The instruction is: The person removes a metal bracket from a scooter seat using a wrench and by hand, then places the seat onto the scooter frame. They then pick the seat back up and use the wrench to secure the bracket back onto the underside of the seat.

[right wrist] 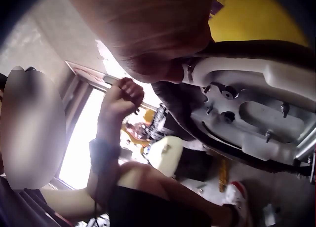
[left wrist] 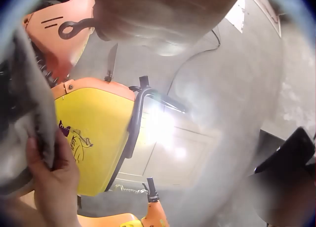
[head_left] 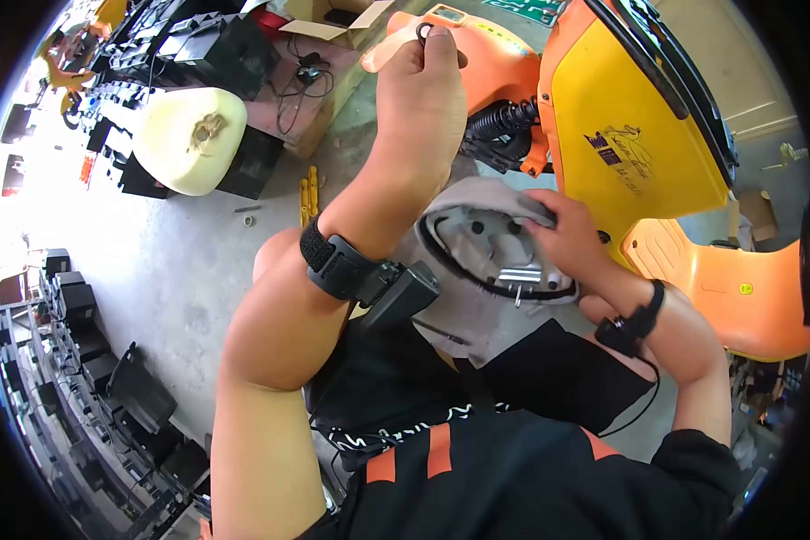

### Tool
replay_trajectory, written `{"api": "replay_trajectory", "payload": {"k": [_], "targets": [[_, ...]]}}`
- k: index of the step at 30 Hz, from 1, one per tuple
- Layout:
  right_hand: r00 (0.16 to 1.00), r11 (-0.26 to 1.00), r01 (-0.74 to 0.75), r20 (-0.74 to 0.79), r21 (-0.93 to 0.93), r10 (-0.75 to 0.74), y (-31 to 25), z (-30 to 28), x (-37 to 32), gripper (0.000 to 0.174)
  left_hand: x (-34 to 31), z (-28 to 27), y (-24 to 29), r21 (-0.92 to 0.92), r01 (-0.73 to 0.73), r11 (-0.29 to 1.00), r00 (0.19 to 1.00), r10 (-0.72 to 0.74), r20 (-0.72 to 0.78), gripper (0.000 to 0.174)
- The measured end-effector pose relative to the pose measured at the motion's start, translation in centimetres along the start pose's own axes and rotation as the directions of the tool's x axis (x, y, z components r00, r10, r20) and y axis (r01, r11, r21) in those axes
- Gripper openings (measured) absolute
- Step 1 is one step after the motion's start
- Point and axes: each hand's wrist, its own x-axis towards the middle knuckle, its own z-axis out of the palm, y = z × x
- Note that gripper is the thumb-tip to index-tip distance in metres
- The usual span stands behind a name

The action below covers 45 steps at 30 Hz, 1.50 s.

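Observation:
My left hand (head_left: 423, 103) is raised in front of me, fingers curled around a dark tool with a ring at its end (left wrist: 84, 24); the rest of the tool is hidden in the fist. Below it, a vehicle seat (head_left: 490, 243) lies with its underside up by my knees. Its grey plastic base (right wrist: 256, 108) carries bolts, round rubber bumpers and a metal bracket (head_left: 519, 275). Grey covering (head_left: 486, 193) wraps over its edge. My right hand (head_left: 571, 234) grips the seat's right edge, thumb on the inner side.
A yellow and orange vehicle body (head_left: 621, 135) stands close ahead on the right, with a black shock absorber (head_left: 504, 119) beside it. A cream foam seat (head_left: 180, 135) rests on black boxes at left. A yellow metal part (head_left: 309, 193) lies on the floor.

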Motion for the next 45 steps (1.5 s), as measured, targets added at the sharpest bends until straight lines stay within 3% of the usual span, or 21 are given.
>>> {"api": "replay_trajectory", "payload": {"k": [2, 6, 7, 8, 10, 15, 17, 21, 23, 26, 27, 28, 29, 31, 32, 33, 35, 37, 40, 43, 45], "targets": [[0.992, 0.993, 0.004, 0.124, 0.118, -0.019, 3.8, 2.8, 1.2, 0.036, -0.2, -0.4, 0.1, 0.03, -0.015, 0.999, 1.0, 0.015, 0.001, 0.031], [0.965, 0.998, -0.044, 0.258, -0.045, 0.054, 13.7, 7.7, 4.9, 0.037, 0.8, -0.9, 0.0, -0.085, -0.006, 0.996, 0.998, 0.0, -0.065, 0.031], [0.941, 0.98, -0.199, 0.284, 0.019, 0.185, 15.8, 8.9, 5.4, 0.032, 1.0, -1.2, 0.2, -0.103, 0.01, 0.995, 0.997, -0.017, -0.071, 0.03], [0.939, 0.984, -0.179, 0.301, 0.011, 0.167, 18.2, 9.7, 6.0, 0.032, 1.1, -1.4, 0.3, -0.122, 0.03, 0.992, 0.997, -0.039, -0.073, 0.03], [0.837, 0.847, -0.514, 0.293, 0.132, 0.462, 22.3, 10.7, 6.8, 0.033, 0.7, -1.8, 1.2, -0.104, 0.026, 0.994, 0.994, -0.037, -0.106, 0.031], [0.908, 0.924, -0.382, 0.178, -0.019, 0.379, 29.0, 10.0, 6.5, 0.034, -0.1, -2.1, 2.3, -0.061, 0.054, 0.997, 0.993, -0.06, -0.101, 0.032], [0.925, 0.94, -0.34, 0.167, -0.03, 0.34, 30.7, 9.9, 6.6, 0.036, 0.0, -2.4, 2.5, 0.006, 0.025, 1.0, 0.992, -0.024, -0.127, 0.042], [0.94, 0.914, -0.323, 0.029, -0.245, 0.339, 33.4, 11.4, 5.5, 0.053, 0.7, -3.7, 2.4, -0.033, -0.013, 0.999, 0.99, 0.008, -0.139, 0.039], [0.92, 0.871, -0.358, 0.035, -0.336, 0.391, 33.5, 12.5, 6.4, 0.069, -0.1, -3.9, 3.4, -0.053, 0.027, 0.998, 0.988, -0.035, -0.149, 0.033], [0.882, 0.78, -0.373, 0.069, -0.503, 0.466, 29.2, 14.6, 7.0, 0.06, 0.1, -5.1, 3.8, -0.059, 0.056, 0.997, 0.99, -0.063, -0.128, 0.026], [0.876, 0.751, -0.358, 0.077, -0.555, 0.475, 28.7, 15.9, 7.3, 0.052, 0.4, -4.6, 5.2, -0.059, 0.163, 0.985, 0.967, -0.171, -0.187, 0.029], [0.927, 0.712, -0.254, 0.044, -0.655, 0.371, 26.1, 17.1, 6.5, 0.048, 0.5, -4.4, 5.9, -0.07, 0.266, 0.961, 0.93, -0.275, -0.244, 0.033], [0.968, 0.645, -0.151, 0.02, -0.749, 0.25, 22.7, 18.5, 6.2, 0.044, -0.9, -4.5, 6.0, -0.107, 0.126, 0.986, 0.969, -0.146, -0.2, 0.039], [0.969, 0.766, 0.244, 0.171, -0.595, -0.177, 21.1, 22.6, 5.5, 0.042, -1.3, -4.8, 5.4, -0.104, 0.066, 0.992, 0.978, -0.085, -0.191, 0.038], [0.93, 0.878, 0.255, 0.352, -0.405, -0.108, 17.6, 23.8, 4.9, 0.047, -1.3, -5.1, 5.0, -0.098, 0.006, 0.995, 0.983, -0.024, -0.184, 0.037], [0.898, 0.879, 0.286, 0.427, -0.381, -0.107, 15.1, 25.6, 3.2, 0.052, -0.9, -5.5, 4.4, -0.098, -0.001, 0.995, 0.983, -0.017, -0.181, 0.037], [0.767, 0.689, 0.56, 0.603, -0.461, -0.22, 16.2, 30.7, -0.2, 0.082, 0.1, -6.3, 3.4, -0.053, -0.02, 0.998, 0.985, 0.011, -0.174, 0.024], [0.723, 0.505, 0.657, 0.658, -0.56, -0.211, 17.6, 34.1, -3.0, 0.096, 0.2, -6.2, 3.6, -0.047, 0.01, 0.999, 0.981, -0.019, -0.192, 0.03], [0.793, 0.471, 0.572, 0.599, -0.672, -0.108, 17.8, 35.9, -5.7, 0.059, 0.0, -6.2, 3.6, -0.03, 0.031, 0.999, 0.97, -0.037, -0.24, 0.036], [0.805, 0.395, 0.59, 0.554, -0.704, -0.213, 18.6, 36.3, -6.0, 0.051, -0.7, -5.7, 3.5, -0.054, 0.083, 0.995, 0.977, -0.092, -0.191, 0.032], [0.79, 0.404, 0.602, 0.587, -0.689, -0.177, 18.1, 35.3, -5.4, 0.051, -1.3, -5.2, 3.8, -0.087, 0.118, 0.989, 0.978, -0.131, -0.161, 0.027]]}}
